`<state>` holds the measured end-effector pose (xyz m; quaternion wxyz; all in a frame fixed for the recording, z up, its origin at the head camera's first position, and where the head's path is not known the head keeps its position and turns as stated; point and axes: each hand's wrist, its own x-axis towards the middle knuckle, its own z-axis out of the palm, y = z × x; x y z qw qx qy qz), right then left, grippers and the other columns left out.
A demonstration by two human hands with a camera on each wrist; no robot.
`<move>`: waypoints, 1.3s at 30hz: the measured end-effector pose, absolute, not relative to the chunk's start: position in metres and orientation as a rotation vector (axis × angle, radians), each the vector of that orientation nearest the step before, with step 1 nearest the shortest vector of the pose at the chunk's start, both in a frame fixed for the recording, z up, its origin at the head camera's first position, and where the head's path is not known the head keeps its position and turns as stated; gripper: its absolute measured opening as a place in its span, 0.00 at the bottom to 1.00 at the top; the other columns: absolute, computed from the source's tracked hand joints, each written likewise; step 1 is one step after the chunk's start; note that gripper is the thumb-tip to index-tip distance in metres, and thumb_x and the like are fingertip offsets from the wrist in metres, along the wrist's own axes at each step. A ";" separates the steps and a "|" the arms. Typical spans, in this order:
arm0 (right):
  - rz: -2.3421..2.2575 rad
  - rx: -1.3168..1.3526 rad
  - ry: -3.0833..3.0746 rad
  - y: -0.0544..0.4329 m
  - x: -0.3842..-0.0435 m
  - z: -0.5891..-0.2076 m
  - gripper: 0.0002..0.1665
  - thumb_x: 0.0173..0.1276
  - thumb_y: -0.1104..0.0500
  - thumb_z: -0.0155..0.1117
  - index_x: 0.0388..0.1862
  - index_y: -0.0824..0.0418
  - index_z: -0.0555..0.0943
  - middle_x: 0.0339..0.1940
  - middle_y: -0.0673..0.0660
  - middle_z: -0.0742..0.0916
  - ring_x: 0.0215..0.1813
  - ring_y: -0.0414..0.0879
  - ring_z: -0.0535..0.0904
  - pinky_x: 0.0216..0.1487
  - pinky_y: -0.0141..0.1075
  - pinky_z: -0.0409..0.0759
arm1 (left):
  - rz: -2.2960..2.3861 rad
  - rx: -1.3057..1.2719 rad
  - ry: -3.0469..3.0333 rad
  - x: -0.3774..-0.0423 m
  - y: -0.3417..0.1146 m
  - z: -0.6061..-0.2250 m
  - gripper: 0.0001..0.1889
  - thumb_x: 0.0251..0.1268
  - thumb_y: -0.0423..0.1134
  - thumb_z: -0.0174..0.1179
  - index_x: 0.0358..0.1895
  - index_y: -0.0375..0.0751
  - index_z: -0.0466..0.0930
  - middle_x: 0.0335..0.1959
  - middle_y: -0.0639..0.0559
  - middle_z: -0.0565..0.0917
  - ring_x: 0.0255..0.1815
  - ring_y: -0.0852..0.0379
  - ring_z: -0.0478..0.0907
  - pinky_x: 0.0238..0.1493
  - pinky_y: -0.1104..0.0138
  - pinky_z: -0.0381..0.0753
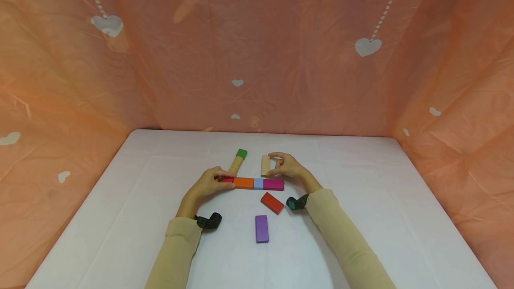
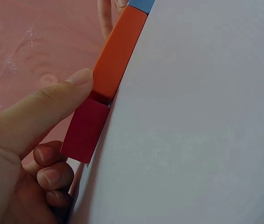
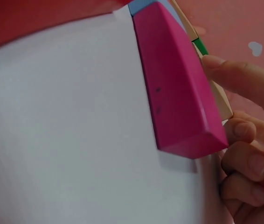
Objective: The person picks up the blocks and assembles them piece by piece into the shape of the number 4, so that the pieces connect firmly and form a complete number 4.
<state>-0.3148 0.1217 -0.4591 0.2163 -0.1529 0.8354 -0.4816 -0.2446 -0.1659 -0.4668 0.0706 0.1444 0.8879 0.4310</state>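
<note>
My left hand [image 1: 209,183] grips the crimson block [image 2: 86,129] at the left end of a row of blocks. Its thumb lies along the joint with the orange block [image 1: 243,183]. Further right in that row come a light blue block [image 1: 258,183] and a magenta block [image 1: 274,184]. Behind the row, my right hand [image 1: 290,166] pinches a plain wooden block [image 1: 265,166] between thumb and forefinger, its other fingers curled. Another plain wooden block [image 1: 236,164] slants away behind the row's left part, a green block [image 1: 242,154] at its far end.
A red block [image 1: 272,203] lies at an angle in front of the row, near the right wrist's black camera [image 1: 297,203]. Closer to me is a purple block [image 1: 262,229]. A white cloth covers the table [image 1: 353,168], with an orange heart-patterned curtain [image 1: 257,57] around it.
</note>
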 end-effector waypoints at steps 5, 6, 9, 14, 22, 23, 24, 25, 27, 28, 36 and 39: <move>-1.336 -0.430 2.315 0.120 -0.314 -0.459 0.44 0.55 0.65 0.73 0.70 0.67 0.65 0.15 0.45 0.71 0.22 0.37 0.65 0.30 0.29 0.62 | 1.302 0.435 2.669 -0.245 -0.167 -0.467 0.17 0.55 0.40 0.70 0.49 0.39 0.85 0.31 0.47 0.74 0.34 0.56 0.63 0.35 0.70 0.61; -1.334 -0.431 2.316 0.119 -0.314 -0.458 0.44 0.55 0.65 0.73 0.70 0.67 0.65 0.15 0.45 0.71 0.22 0.37 0.65 0.30 0.29 0.62 | 1.302 0.436 2.668 -0.245 -0.167 -0.467 0.17 0.56 0.40 0.70 0.49 0.39 0.85 0.31 0.47 0.74 0.34 0.56 0.63 0.35 0.70 0.62; -1.328 -0.432 2.317 0.119 -0.313 -0.457 0.44 0.55 0.64 0.73 0.70 0.67 0.65 0.15 0.46 0.71 0.22 0.38 0.65 0.30 0.29 0.63 | 1.305 0.436 2.667 -0.245 -0.167 -0.468 0.17 0.56 0.40 0.70 0.49 0.40 0.85 0.31 0.48 0.74 0.35 0.56 0.63 0.35 0.70 0.62; -1.335 -0.426 2.304 0.118 -0.313 -0.458 0.44 0.56 0.63 0.73 0.70 0.66 0.64 0.15 0.46 0.70 0.22 0.39 0.64 0.29 0.30 0.62 | 1.299 0.424 2.667 -0.246 -0.168 -0.469 0.17 0.55 0.40 0.70 0.49 0.40 0.85 0.31 0.47 0.74 0.35 0.56 0.64 0.35 0.69 0.62; -1.356 -0.411 2.279 0.114 -0.314 -0.459 0.44 0.56 0.63 0.73 0.70 0.66 0.65 0.15 0.46 0.70 0.21 0.38 0.63 0.27 0.29 0.62 | 1.302 0.421 2.663 -0.246 -0.167 -0.469 0.18 0.56 0.40 0.69 0.50 0.40 0.85 0.33 0.46 0.75 0.35 0.56 0.64 0.36 0.68 0.63; -1.352 -0.411 2.282 0.114 -0.313 -0.458 0.44 0.56 0.63 0.73 0.70 0.66 0.65 0.15 0.46 0.69 0.21 0.38 0.63 0.27 0.29 0.62 | 1.302 0.422 2.663 -0.246 -0.167 -0.469 0.18 0.56 0.40 0.69 0.50 0.40 0.85 0.32 0.45 0.75 0.35 0.56 0.64 0.36 0.68 0.63; -1.350 -0.408 2.284 0.113 -0.313 -0.458 0.44 0.55 0.63 0.73 0.70 0.65 0.65 0.15 0.46 0.69 0.21 0.38 0.63 0.27 0.29 0.62 | 1.302 0.422 2.664 -0.246 -0.167 -0.469 0.18 0.56 0.40 0.69 0.50 0.40 0.85 0.33 0.46 0.75 0.35 0.56 0.64 0.36 0.68 0.63; -1.346 -0.409 2.288 0.113 -0.313 -0.458 0.44 0.56 0.63 0.73 0.70 0.65 0.65 0.15 0.46 0.69 0.21 0.38 0.63 0.27 0.29 0.62 | 1.304 0.424 2.663 -0.246 -0.167 -0.468 0.18 0.56 0.40 0.69 0.50 0.40 0.85 0.33 0.45 0.75 0.35 0.56 0.64 0.36 0.68 0.63; -1.337 -0.413 2.294 0.113 -0.313 -0.458 0.44 0.56 0.63 0.73 0.70 0.66 0.65 0.15 0.46 0.69 0.21 0.38 0.63 0.27 0.29 0.62 | 1.304 0.428 2.664 -0.246 -0.167 -0.469 0.18 0.56 0.40 0.69 0.50 0.40 0.85 0.33 0.45 0.76 0.36 0.56 0.64 0.37 0.68 0.63; -1.333 -0.413 2.296 0.112 -0.313 -0.457 0.44 0.56 0.63 0.73 0.70 0.65 0.65 0.15 0.46 0.69 0.21 0.38 0.62 0.27 0.29 0.61 | 1.302 0.429 2.665 -0.247 -0.167 -0.469 0.18 0.56 0.40 0.69 0.50 0.40 0.85 0.33 0.45 0.76 0.36 0.56 0.64 0.37 0.68 0.63; -1.323 -0.450 2.310 0.108 -0.313 -0.459 0.43 0.56 0.63 0.73 0.69 0.66 0.66 0.14 0.46 0.69 0.20 0.38 0.62 0.25 0.29 0.60 | 1.304 0.376 2.646 -0.248 -0.167 -0.471 0.18 0.56 0.41 0.70 0.50 0.41 0.85 0.35 0.45 0.76 0.37 0.55 0.64 0.38 0.66 0.63; -1.339 -0.430 2.295 0.107 -0.313 -0.460 0.42 0.57 0.61 0.72 0.70 0.64 0.66 0.14 0.45 0.69 0.20 0.38 0.62 0.25 0.29 0.60 | 1.310 0.371 2.640 -0.247 -0.167 -0.470 0.18 0.56 0.42 0.70 0.50 0.42 0.85 0.34 0.46 0.76 0.37 0.55 0.64 0.38 0.67 0.63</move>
